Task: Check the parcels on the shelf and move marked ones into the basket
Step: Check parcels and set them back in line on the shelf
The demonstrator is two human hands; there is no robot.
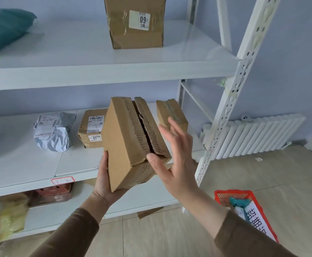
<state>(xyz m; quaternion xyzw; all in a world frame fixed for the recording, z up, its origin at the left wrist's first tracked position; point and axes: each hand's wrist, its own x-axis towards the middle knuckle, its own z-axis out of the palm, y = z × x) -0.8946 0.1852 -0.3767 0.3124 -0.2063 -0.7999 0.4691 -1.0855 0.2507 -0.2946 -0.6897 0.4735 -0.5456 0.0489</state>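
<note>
While left hand (pixel 103 182) grips torn cardboard parcel (pixel 131 143) from beneath, right hand (pixel 175 160) open beside it, thumb perhaps touching, red basket (pixel 225 195) near right on floor, shelf (pixel 73 164) behind.

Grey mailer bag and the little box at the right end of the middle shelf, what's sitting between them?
In the head view, a labelled box stands on the shelf between the grey bag and the small box. The held box, gripped by the left hand, also crosses that gap.
</note>
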